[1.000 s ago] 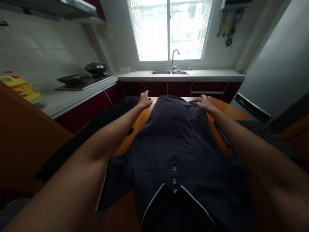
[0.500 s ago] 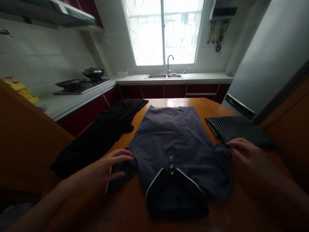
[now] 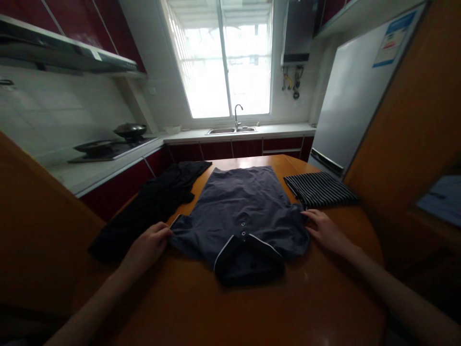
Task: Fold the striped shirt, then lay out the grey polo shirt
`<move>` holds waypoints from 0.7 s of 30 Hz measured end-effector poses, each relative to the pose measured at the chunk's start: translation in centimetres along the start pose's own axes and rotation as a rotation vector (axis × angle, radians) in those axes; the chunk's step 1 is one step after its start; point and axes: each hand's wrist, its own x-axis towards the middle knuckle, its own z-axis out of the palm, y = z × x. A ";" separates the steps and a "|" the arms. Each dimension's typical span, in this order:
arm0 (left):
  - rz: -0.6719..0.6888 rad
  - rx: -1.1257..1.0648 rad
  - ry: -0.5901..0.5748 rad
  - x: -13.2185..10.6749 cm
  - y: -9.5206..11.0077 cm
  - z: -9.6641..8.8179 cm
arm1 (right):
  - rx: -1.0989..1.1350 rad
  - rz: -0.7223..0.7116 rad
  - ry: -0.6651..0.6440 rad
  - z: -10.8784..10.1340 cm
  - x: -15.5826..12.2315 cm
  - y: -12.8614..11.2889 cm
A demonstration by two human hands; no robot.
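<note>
A dark grey-blue polo shirt [image 3: 237,197] lies spread on the table, its hem toward the window and its black, white-edged collar [image 3: 250,266] nearest me. Buttons show on the short placket above the collar. My left hand [image 3: 153,240] is closed, pinching the edge of the sleeve on the left, which is stretched outward. At the opposite sleeve, my right hand [image 3: 326,230] grips the cuff edge with its fingertips; the thumb sits a little lower along the cuff.
On the left of the wooden table [image 3: 230,317] lies a black garment [image 3: 144,206]. A folded black-and-white striped garment [image 3: 320,189] rests at the right, close to my right hand. Beyond are a sink [image 3: 221,130], a stove with pans [image 3: 129,129] and a fridge [image 3: 345,101].
My left hand has gone from open fingers over the folded-in sleeve to pinching its edge, and that sleeve now extends outward. My right hand remains at the other cuff. The view has tilted up.
</note>
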 end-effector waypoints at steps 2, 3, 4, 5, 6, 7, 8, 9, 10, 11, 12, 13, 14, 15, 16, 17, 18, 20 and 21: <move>0.012 0.013 0.028 -0.2 0.9 -0.5 | -0.038 -0.012 0.001 0.4 0.1 0.1; 0.066 -0.007 0.015 -0.4 1.9 -0.5 | -0.052 -0.021 -0.001 0.6 0.1 0.2; 0.144 -0.039 -0.020 -0.7 3.2 -0.4 | -0.065 -0.028 -0.006 0.8 0.2 0.3; 0.227 -0.077 -0.074 -1.0 4.8 -0.2 | -0.076 -0.029 -0.010 0.9 0.3 0.3; 0.310 -0.113 -0.152 -1.2 6.4 0.1 | -0.085 -0.024 -0.013 1.0 0.4 0.2; 0.384 -0.139 -0.220 -1.2 8.0 0.4 | -0.091 -0.016 -0.017 1.0 0.5 0.1; 0.425 -0.152 -0.264 -1.2 9.4 0.8 | -0.092 -0.008 -0.017 0.9 0.7 0.0; 0.446 -0.158 -0.289 -1.0 10.6 1.1 | -0.088 -0.005 -0.014 0.6 0.9 -0.2; 0.449 -0.162 -0.301 -0.7 11.4 1.3 | -0.078 -0.008 -0.005 0.2 1.1 -0.4; 0.437 -0.168 -0.303 -0.3 12.0 1.4 | -0.056 -0.011 0.008 -0.4 1.4 -0.5; 0.414 -0.182 -0.300 0.1 12.2 1.5 | -0.021 -0.009 0.024 -1.1 1.7 -0.6; 0.382 -0.207 -0.294 0.5 12.3 1.4 | 0.023 0.001 0.040 -1.9 2.0 -0.6; 0.341 -0.240 -0.282 0.9 12.1 1.4 | 0.068 0.021 0.061 -2.8 2.4 -0.5; 0.292 -0.278 -0.264 1.2 11.8 1.3 | 0.108 0.050 0.079 -3.6 2.7 -0.4; 0.243 -0.312 -0.247 1.4 11.5 1.2 | 0.135 0.082 0.092 -4.3 3.1 -0.1; 0.207 -0.336 -0.237 1.6 11.2 1.1 | 0.144 0.111 0.092 -4.8 3.4 0.2; 0.194 -0.348 -0.241 1.6 10.9 1.1 | 0.140 0.131 0.072 -5.1 3.6 0.5; 0.235 -0.343 -0.274 1.4 10.4 1.2 | 0.103 0.148 0.016 -5.1 3.6 1.0; 0.276 -0.334 -0.285 1.1 10.3 1.2 | 0.071 0.145 0.011 -4.9 3.4 1.1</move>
